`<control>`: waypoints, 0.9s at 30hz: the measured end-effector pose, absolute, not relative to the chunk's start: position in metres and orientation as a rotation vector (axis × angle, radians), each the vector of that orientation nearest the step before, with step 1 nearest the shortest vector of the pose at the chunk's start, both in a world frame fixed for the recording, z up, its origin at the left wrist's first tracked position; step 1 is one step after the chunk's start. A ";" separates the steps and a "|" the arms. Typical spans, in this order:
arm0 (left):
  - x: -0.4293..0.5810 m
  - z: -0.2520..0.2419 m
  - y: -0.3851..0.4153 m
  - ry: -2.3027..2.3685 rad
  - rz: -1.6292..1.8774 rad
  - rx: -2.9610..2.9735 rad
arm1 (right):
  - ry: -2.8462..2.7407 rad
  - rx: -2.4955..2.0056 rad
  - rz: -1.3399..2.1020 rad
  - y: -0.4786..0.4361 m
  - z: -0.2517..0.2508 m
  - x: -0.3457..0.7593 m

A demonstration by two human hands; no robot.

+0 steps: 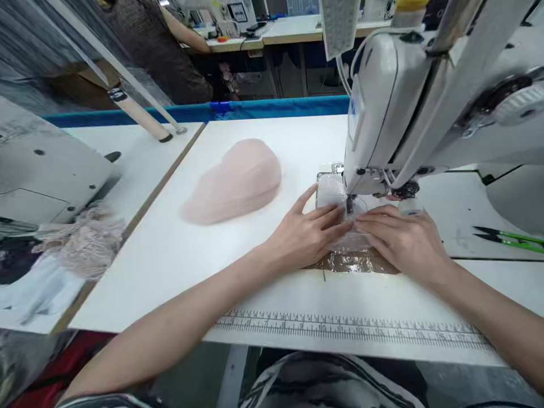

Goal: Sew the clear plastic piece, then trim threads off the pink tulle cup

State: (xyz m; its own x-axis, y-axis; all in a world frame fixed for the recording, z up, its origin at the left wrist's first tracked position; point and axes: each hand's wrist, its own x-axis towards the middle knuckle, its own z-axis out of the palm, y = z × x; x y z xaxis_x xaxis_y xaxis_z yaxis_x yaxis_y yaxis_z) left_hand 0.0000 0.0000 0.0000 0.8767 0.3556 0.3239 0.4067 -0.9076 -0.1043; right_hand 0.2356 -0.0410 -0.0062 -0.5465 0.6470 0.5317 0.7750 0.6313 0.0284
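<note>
Under the needle area of the white sewing machine (382, 113) lies a small piece of sheer, whitish fabric (351, 242). My left hand (312, 229) rests on the left side of this fabric, its fingers spread and stretched toward the presser foot (350, 205). From the right, my right hand (402, 238) lies on the fabric with fingers extended, fingertips close to the needle. Both thumbs are partly hidden. Shiny brown tape (355, 262) covers the table just below the fabric. Left of my hands, a pale pink, sheer, rounded piece of fabric (238, 181) lies flat.
Green-handled thread snips (510, 238) lie on the right. A printed ruler strip (340, 330) runs along the white table's (170, 283) front edge. Another machine (46, 164) and bunched beige fabric (96, 235) are at the left. A person (157, 51) is beyond the blue edge.
</note>
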 end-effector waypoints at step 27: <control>0.002 -0.006 -0.005 -0.592 -0.640 -2.877 | -2.414 -1.075 -0.482 -0.043 -0.003 0.235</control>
State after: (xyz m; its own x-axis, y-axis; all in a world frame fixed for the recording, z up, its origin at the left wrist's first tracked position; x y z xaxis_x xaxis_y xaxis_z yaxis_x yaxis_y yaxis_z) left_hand 0.0018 -0.0055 -0.0057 0.8325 0.3464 0.4324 0.4038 -0.9137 -0.0455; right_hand 0.2351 -0.0434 -0.0029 -0.5941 0.6038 0.5314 0.7616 0.6349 0.1302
